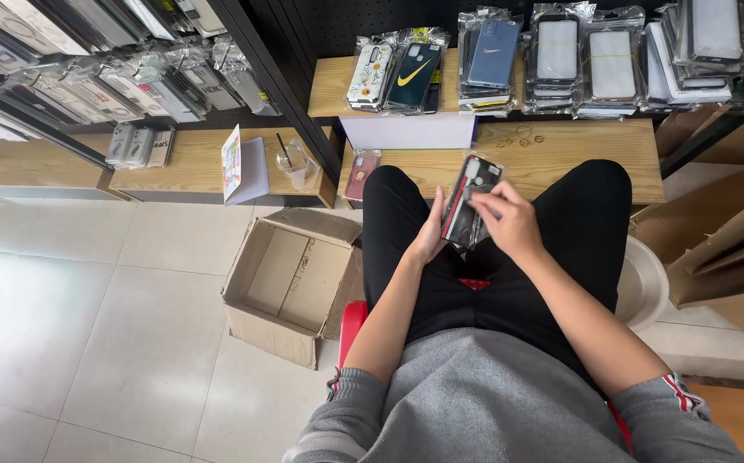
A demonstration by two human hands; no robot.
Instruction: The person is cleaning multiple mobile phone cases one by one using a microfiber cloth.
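Observation:
A dark phone case in a clear plastic sleeve [468, 199] is held above my lap, between my black-trousered knees. My left hand [430, 233] supports it from the left side and underneath. My right hand [509, 221] grips its right edge, fingers over the front. A reddish phone case [361, 174] lies on the low wooden shelf [578, 159] just beyond my left knee. I sit on a red stool [351, 321].
An open, empty cardboard box [291, 283] stands on the tiled floor to my left. Stacks of packaged phone cases [552, 56] fill the upper shelf ahead. More cases hang at the upper left. Flat cardboard [723, 249] and a white basin [642, 283] are to my right.

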